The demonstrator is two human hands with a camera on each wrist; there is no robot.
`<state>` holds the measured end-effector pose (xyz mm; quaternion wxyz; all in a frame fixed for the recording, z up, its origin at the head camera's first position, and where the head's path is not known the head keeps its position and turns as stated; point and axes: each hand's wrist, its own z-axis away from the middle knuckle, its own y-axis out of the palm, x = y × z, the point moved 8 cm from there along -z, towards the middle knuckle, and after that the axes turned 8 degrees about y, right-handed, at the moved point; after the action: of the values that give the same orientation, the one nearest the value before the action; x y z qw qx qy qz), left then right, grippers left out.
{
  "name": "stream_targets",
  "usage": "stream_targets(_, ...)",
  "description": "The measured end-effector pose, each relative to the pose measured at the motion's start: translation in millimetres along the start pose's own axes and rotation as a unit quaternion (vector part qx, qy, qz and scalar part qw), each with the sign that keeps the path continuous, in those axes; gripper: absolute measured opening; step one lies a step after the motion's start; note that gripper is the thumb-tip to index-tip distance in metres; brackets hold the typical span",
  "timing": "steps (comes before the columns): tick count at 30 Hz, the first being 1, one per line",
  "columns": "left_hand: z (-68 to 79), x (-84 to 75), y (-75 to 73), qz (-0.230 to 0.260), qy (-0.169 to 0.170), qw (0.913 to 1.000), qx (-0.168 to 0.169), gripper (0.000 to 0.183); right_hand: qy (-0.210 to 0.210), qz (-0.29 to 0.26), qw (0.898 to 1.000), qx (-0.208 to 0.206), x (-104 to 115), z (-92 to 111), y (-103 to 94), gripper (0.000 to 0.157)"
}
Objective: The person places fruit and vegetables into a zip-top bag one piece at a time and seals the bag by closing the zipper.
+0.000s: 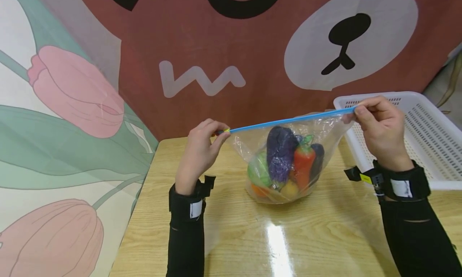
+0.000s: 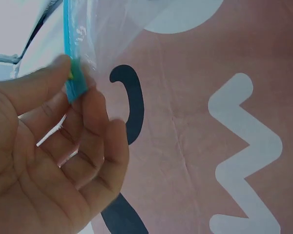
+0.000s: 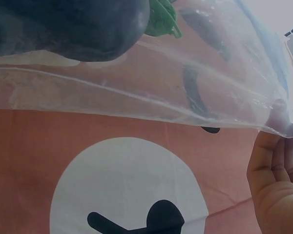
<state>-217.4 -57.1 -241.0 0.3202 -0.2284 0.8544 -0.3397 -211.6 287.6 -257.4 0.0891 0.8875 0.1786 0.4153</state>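
Note:
A clear zip bag (image 1: 238, 142) with a blue zip strip (image 1: 288, 121) stretches between both hands. Its left end, by a small yellow-green slider (image 2: 71, 73), is pinched between thumb and fingers of the left hand (image 1: 200, 150). The right hand (image 1: 384, 130) pinches the opposite top corner. Inside the bag are a purple eggplant (image 1: 280, 152), a red pepper (image 1: 304, 162) with a green stem, a green round vegetable (image 1: 259, 170), an orange piece (image 1: 260, 190), a yellowish round piece (image 1: 289, 190) and a dark item (image 1: 317, 162). In the right wrist view the dark eggplant (image 3: 88, 29) shows through the plastic.
A white perforated basket (image 1: 429, 136) stands on the right of the wooden table (image 1: 231, 237), behind the right forearm. Printed cloth with a bear face (image 1: 252, 48) hangs behind the table, and tulip-patterned cloth (image 1: 72, 148) covers the left side.

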Motion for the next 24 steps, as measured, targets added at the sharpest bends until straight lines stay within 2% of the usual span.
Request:
stream_targets(3,1.7,4.8,1.4,0.032,0.003,0.9995,0.005,0.013,0.005,-0.009,1.000,0.004,-1.2,0.4,0.1,0.010)
stream_targets(5,3.3,11.9,5.7,0.091,-0.002,0.9957,0.016,0.013,0.018,-0.031,0.999,0.016,-4.0,1.0,0.5,0.011)
stream_targets(6,4.2,16.9,10.1,0.134,-0.005,0.9906,0.025,0.014,0.027,-0.039,0.999,0.026,-5.9,1.4,1.2,0.012)
stream_targets(7,5.5,22.0,16.0,0.185,-0.010,0.9820,0.038,0.016,0.038,-0.051,0.997,0.039,-8.4,1.8,2.1,0.013)
stream_targets(9,9.0,32.1,32.9,0.293,-0.021,0.9532,0.069,0.029,0.075,-0.071,0.992,0.068,-16.8,3.1,4.4,0.017)
stream_targets(11,14.4,40.1,56.3,0.374,-0.033,0.9205,0.110,0.049,0.127,-0.039,0.987,0.091,-29.2,7.0,6.1,0.024)
stream_targets(12,18.2,42.7,69.1,0.403,-0.036,0.9056,0.128,0.060,0.154,-0.007,0.983,0.100,-36.3,10.1,6.5,0.027)
stream_targets(13,22.5,44.9,81.6,0.420,-0.038,0.8955,0.142,0.070,0.185,0.033,0.976,0.111,-44.5,14.2,6.8,0.031)
stream_targets(14,27.5,47.2,94.4,0.425,-0.039,0.8906,0.156,0.079,0.213,0.094,0.965,0.119,-53.3,19.1,6.7,0.033)
stream_targets(16,37.9,50.1,118.7,0.422,-0.038,0.8875,0.180,0.090,0.262,0.207,0.932,0.145,-70.1,30.5,7.3,0.038)
stream_targets(18,49.6,53.5,141.1,0.408,-0.048,0.8883,0.205,0.093,0.286,0.280,0.901,0.167,-84.0,40.6,7.3,0.035)
stream_targets(19,55.2,54.9,151.3,0.402,-0.056,0.8879,0.218,0.094,0.297,0.310,0.886,0.175,-90.4,45.4,7.0,0.040)
stream_targets(20,60.9,56.0,160.5,0.397,-0.066,0.8860,0.230,0.093,0.306,0.321,0.878,0.179,-96.4,49.7,6.8,0.044)
stream_targets(21,65.9,57.0,168.1,0.394,-0.078,0.8841,0.239,0.093,0.315,0.322,0.874,0.182,-102.0,53.8,6.7,0.050)
stream_targets(24,75.5,58.8,182.0,0.393,-0.113,0.8793,0.244,0.086,0.324,0.356,0.859,0.173,-114.7,63.1,3.1,0.061)
